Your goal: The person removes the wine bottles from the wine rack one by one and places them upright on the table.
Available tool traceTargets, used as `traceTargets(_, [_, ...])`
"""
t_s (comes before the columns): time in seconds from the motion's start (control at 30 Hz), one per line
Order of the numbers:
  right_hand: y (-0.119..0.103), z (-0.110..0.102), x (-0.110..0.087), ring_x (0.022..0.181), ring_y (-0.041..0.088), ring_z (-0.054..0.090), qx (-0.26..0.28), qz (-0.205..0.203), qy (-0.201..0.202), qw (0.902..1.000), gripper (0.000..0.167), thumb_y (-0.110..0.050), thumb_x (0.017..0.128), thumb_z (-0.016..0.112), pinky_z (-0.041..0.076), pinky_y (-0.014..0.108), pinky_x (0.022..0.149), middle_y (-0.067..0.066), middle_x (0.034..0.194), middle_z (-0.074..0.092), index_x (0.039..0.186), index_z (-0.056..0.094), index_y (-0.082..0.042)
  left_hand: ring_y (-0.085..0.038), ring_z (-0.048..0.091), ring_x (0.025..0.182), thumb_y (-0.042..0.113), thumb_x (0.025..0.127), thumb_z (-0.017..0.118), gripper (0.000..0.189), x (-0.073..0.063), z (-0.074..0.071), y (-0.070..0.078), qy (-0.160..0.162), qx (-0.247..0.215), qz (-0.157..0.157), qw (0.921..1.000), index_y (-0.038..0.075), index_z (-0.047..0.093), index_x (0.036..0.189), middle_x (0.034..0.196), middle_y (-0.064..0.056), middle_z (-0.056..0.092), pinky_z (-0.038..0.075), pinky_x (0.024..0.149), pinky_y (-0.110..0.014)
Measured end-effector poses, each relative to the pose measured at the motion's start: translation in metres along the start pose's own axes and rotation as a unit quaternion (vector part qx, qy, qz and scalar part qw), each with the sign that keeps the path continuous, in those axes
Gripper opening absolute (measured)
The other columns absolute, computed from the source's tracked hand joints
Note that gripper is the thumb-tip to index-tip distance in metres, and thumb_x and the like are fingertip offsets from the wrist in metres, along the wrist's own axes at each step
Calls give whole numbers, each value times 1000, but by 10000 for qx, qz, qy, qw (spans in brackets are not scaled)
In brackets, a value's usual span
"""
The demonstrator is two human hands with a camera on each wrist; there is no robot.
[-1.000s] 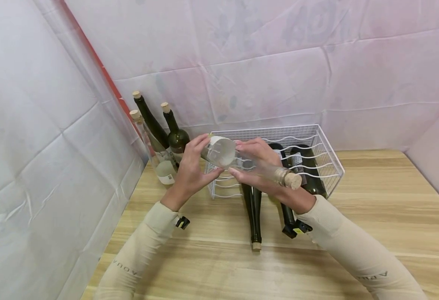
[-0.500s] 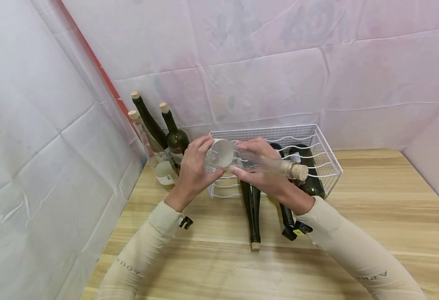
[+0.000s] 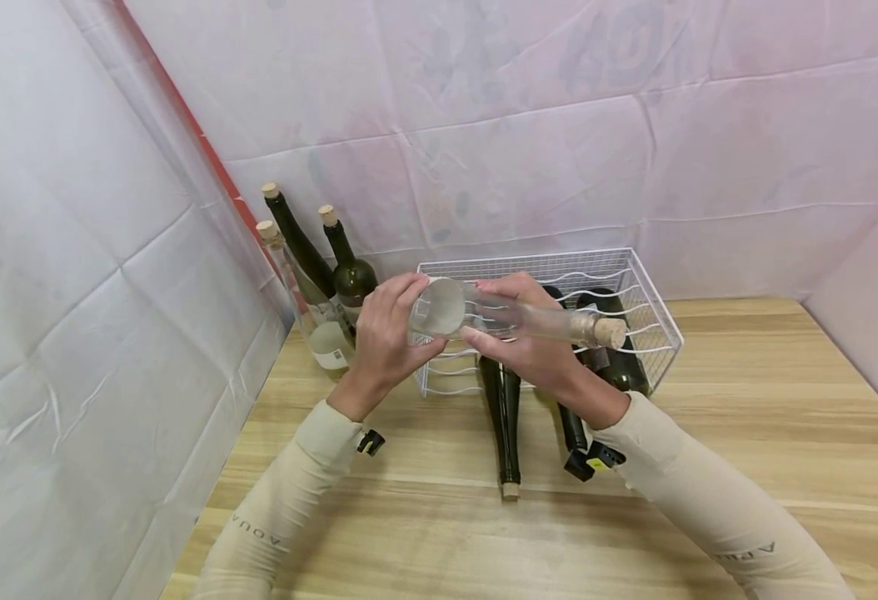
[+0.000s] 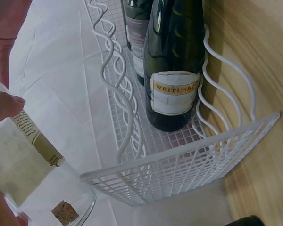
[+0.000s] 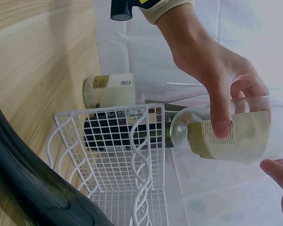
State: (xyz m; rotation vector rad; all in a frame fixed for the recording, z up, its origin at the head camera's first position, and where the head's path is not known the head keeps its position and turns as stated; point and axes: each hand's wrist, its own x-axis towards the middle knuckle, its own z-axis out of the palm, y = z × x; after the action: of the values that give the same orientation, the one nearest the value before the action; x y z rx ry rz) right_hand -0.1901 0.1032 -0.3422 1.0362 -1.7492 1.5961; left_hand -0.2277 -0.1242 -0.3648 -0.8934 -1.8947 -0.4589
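Observation:
A clear glass bottle (image 3: 551, 321) with a cork (image 3: 610, 332) in its mouth lies nearly level in both hands, above a white wire bottle rack (image 3: 658, 296). My left hand (image 3: 388, 337) grips it around the pale label near the base; in the right wrist view this hand's thumb (image 5: 220, 117) presses on the label. Further along, my right hand (image 3: 540, 354) holds the body from the near side, thumb in front, and the neck points right. In the left wrist view a dark green bottle (image 4: 174, 61) with a white label lies in the rack.
Several dark bottles lie in the rack; one neck (image 3: 510, 433) sticks out over the wooden table (image 3: 439, 533). At the back left stand a clear bottle (image 3: 322, 321) and two dark green corked bottles, one nearer (image 3: 354, 275). White sheeting (image 3: 514, 167) walls the back and sides.
The corked neck of the clear bottle has swung right and slightly up in the head view, bringing it closer to level. Both hands keep their hold on it.

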Motion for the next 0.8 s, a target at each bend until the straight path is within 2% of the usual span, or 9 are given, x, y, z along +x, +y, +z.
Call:
traceTargets(0.07, [-1, -1, 0, 117, 5, 65, -133, 25, -8, 9999, 56, 22, 68, 80, 63, 35, 89, 34, 118, 59, 119, 58, 18, -34, 65, 118, 31, 70, 90, 79, 1, -1, -1, 5, 57, 50, 10000, 2, 59, 137, 131, -16, 66, 57, 91, -48])
traceTargets(0.23, [-4, -3, 1, 114, 20, 70, -578, 223, -183, 9979, 60, 14, 72, 85, 64, 29, 83, 27, 123, 61, 126, 60, 9, -34, 66, 116, 30, 69, 91, 78, 2, -3, -3, 18, 130, 109, 9999, 2, 60, 135, 129, -16, 68, 59, 90, -49])
traceTargets(0.37, [-7, -6, 3, 116, 32, 70, -967, 348, -362, 9940, 64, 7, 74, 88, 63, 26, 87, 21, 128, 63, 132, 60, 4, -34, 67, 115, 31, 68, 91, 78, 3, -5, -5, 7, 181, 108, 9998, 2, 61, 135, 128, -16, 69, 59, 90, -48])
traceTargets(0.5, [-7, -9, 4, 123, 34, 66, -1340, 295, -516, 9892, 70, 1, 72, 91, 58, 22, 99, 20, 132, 64, 135, 60, 3, -34, 67, 115, 32, 68, 91, 79, 2, -6, -7, -37, 181, 67, 9998, 2, 60, 135, 128, -16, 69, 59, 89, -49])
traceTargets(0.63, [-6, -13, 4, 127, 29, 63, -1467, 423, -641, 9862, 67, -2, 72, 92, 49, 15, 107, 19, 135, 65, 133, 65, 1, -35, 66, 115, 31, 70, 90, 80, 2, -8, -9, -89, 63, -160, 9998, 0, 59, 137, 128, -18, 68, 59, 88, -50])
traceTargets(0.7, [-6, -15, 3, 127, 21, 64, -1451, 527, -673, 9857, 62, -2, 73, 91, 48, 12, 106, 16, 135, 67, 131, 68, -1, -36, 66, 115, 31, 70, 89, 81, 1, -9, -10, -71, -55, -321, 9994, -1, 59, 138, 129, -19, 68, 59, 90, -52])
traceTargets(0.8, [-5, -20, 3, 122, 7, 66, -1265, 601, -650, 9880, 58, 1, 74, 90, 53, 16, 104, 14, 130, 71, 129, 70, -3, -36, 66, 115, 30, 71, 89, 80, 0, -10, -11, 3, -172, -472, 9987, -2, 58, 138, 130, -20, 68, 59, 92, -51])
